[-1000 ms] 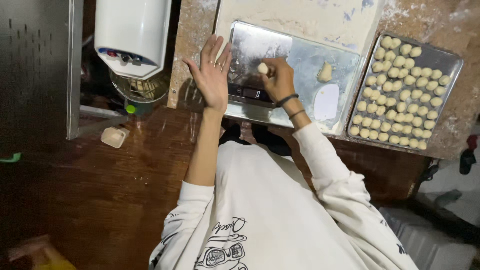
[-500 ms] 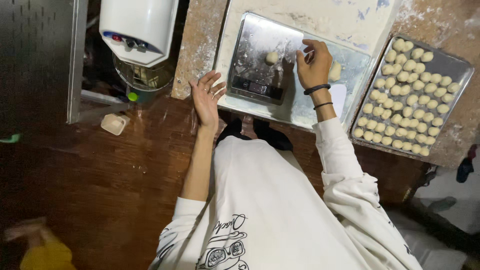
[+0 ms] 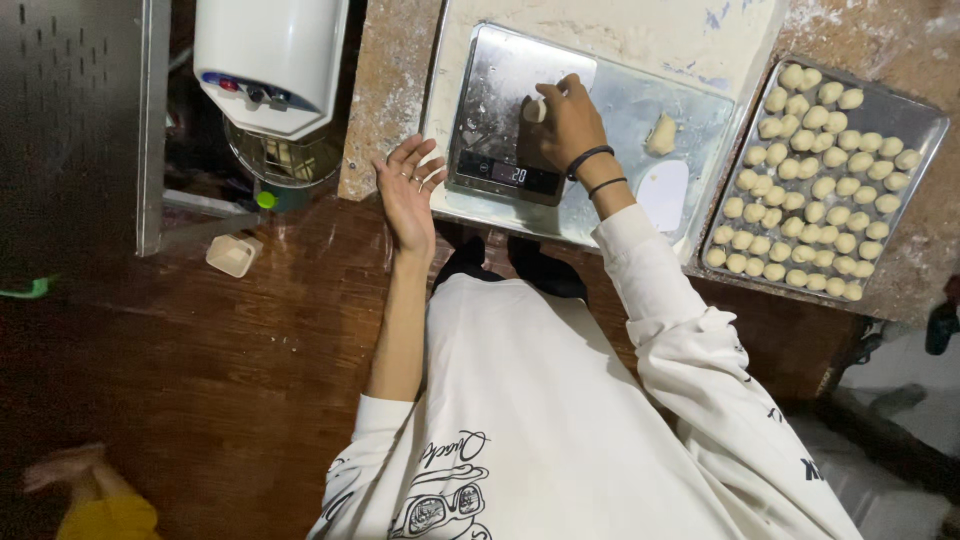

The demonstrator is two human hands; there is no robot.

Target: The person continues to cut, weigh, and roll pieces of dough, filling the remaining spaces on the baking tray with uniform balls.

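Observation:
My right hand (image 3: 568, 125) rests on the steel kitchen scale (image 3: 500, 90) and its fingertips pinch a small pale dough ball (image 3: 535, 109) sitting on the scale's platform. My left hand (image 3: 408, 190) hovers open, palm up and fingers spread, just left of the scale at the floury counter's front edge; it holds nothing. A larger lump of dough (image 3: 661, 134) lies on the metal sheet (image 3: 690, 110) to the right of my right hand. Two dark bands circle my right wrist.
A metal tray (image 3: 930, 125) with several rows of rolled dough balls (image 3: 812, 180) sits at the right. A white scraper (image 3: 663, 193) lies on the sheet. A white stand mixer (image 3: 268, 60) stands at the left, and a small cream cup (image 3: 233, 254) on the brown floor.
My right hand went right to the dough lump, then came back left onto the scale with a small ball. My left hand dropped from over the scale to the counter's edge.

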